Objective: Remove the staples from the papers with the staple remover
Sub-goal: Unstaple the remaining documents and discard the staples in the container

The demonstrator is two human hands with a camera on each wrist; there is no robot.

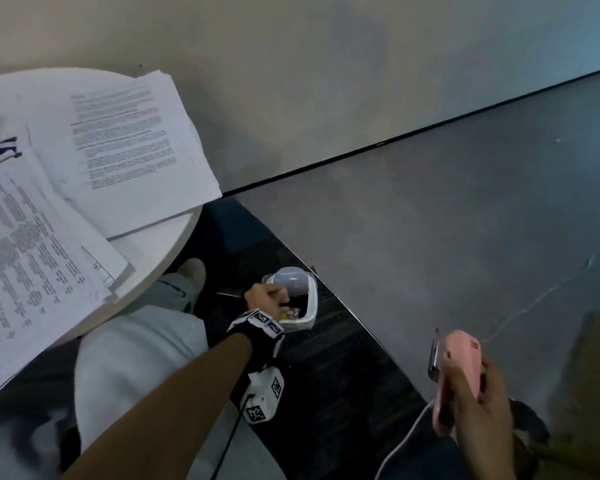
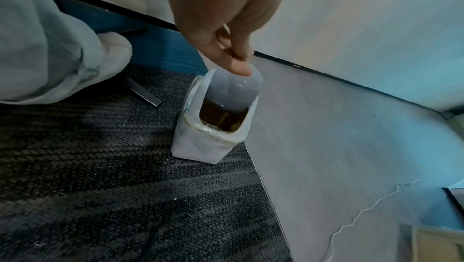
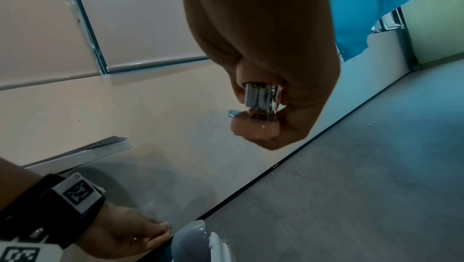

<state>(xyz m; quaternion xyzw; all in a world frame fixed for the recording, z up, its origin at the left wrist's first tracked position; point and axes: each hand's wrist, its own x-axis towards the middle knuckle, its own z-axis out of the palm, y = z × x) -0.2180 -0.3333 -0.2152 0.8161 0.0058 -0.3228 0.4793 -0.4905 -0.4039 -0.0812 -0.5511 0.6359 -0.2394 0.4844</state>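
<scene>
My right hand (image 1: 478, 403) grips the pink staple remover (image 1: 459, 362) at the lower right, its metal jaws pointing up. In the right wrist view those chrome jaws (image 3: 263, 99) stick out of my curled fingers. My left hand (image 1: 274, 299) reaches down to a small white bin (image 1: 310, 306) on the floor. Thumb and forefinger tips (image 2: 236, 63) lie together and press on its grey swing lid (image 2: 236, 91), which is tilted so the dark inside shows. I see no staple between them. Stacks of printed papers (image 1: 129, 140) lie on the round white table (image 1: 160, 251) at the left.
The bin stands where dark carpet meets grey floor, close to the wall. Loose staples (image 2: 165, 161) dot the carpet beside it. My leg and shoe (image 1: 193, 271) are left of the bin, next to a metal table foot (image 2: 140, 91). A white cable (image 1: 534, 306) trails across the floor.
</scene>
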